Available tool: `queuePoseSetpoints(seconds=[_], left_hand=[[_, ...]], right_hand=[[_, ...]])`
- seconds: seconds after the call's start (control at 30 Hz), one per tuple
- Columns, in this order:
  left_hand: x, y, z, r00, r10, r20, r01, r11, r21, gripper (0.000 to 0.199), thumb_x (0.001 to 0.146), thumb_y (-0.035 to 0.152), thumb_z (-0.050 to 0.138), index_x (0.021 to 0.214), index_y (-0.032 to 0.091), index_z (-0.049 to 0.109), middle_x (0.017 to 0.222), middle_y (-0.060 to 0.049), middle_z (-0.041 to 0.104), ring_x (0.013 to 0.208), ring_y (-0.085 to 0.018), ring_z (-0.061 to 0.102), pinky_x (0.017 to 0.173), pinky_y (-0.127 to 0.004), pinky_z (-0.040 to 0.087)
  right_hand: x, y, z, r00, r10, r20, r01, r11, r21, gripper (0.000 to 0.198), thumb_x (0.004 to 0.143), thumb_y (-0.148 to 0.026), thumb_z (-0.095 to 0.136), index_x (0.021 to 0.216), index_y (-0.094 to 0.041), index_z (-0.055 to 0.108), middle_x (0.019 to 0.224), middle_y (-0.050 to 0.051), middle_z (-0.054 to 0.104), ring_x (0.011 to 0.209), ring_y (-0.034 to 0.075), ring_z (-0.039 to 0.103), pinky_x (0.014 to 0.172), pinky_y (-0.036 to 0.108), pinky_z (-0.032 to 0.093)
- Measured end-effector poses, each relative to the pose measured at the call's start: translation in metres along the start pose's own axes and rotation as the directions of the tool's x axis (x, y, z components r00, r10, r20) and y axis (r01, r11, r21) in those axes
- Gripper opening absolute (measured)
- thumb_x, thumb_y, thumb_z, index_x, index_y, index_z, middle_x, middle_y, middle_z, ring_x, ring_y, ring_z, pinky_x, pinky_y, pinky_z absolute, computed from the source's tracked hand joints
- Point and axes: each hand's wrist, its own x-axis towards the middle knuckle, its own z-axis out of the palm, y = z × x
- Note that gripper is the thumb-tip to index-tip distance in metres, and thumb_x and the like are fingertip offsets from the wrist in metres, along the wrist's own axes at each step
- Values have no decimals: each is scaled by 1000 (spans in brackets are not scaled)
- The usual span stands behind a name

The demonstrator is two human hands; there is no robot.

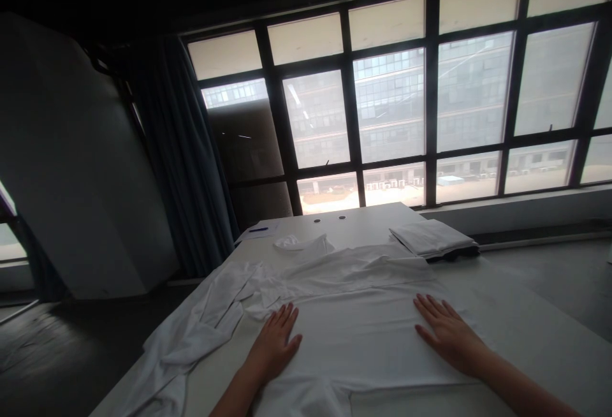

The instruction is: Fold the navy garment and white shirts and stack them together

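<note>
A white shirt-like garment (358, 334) lies spread on the white table, partly folded over along its far side. My left hand (275, 340) rests flat on its left part, fingers stretched out and thumb apart. On the right part of the same cloth lies my right hand (444, 331), palm down with the fingers extended. Neither hand grips anything. Wrinkled white cloth (205, 321), which looks like a sleeve, trails down the left side of the table.
A folded stack of white cloth (433, 237) with something dark beneath it lies at the table's far right. Farther back on the table (368, 222) are two small round fittings and a dark pen (259, 230) on paper. Windows and a blue curtain (176, 149) stand beyond.
</note>
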Motion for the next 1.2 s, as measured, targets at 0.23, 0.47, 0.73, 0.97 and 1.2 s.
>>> queuePoseSetpoints(seconds=[0.23,0.47,0.73,0.97,1.2], left_hand=[[0,6,-5,1000,-10,15,10,1000,14,69,101,63,33,161,29,25,167,-3,19,155,-27,19,126,-46,15],[-2,8,-6,1000,18,21,-18,1000,11,66,103,62,32,161,31,23,168,-4,17,155,-29,17,125,-50,16],[-30,19,-8,998,28,47,-27,1000,-16,65,103,62,32,161,35,21,168,-1,12,155,-32,12,125,-56,13],[-3,114,-35,972,63,228,-36,992,-120,86,92,61,51,161,15,27,167,-13,15,155,-34,14,125,-50,17],[19,139,-15,936,339,98,-316,929,-192,74,101,63,35,163,27,15,169,-4,11,156,-27,11,127,-47,11]], right_hand=[[-13,55,7,998,45,-33,-47,998,-40,76,97,-69,32,156,-22,39,163,7,32,152,28,26,125,50,19],[-20,58,11,1000,18,-7,-18,999,-50,75,99,-68,28,157,-20,35,164,7,29,153,28,24,125,51,18],[-38,66,9,1000,-8,-5,8,998,-56,68,99,-60,34,156,-22,39,163,8,32,151,33,28,123,58,21],[-4,-69,-2,986,-163,-12,164,986,16,57,95,-24,38,151,-15,48,161,13,38,150,34,31,122,59,20],[23,-130,0,909,-411,67,379,884,272,63,101,-47,38,160,-24,29,166,6,28,154,26,22,127,48,12]])
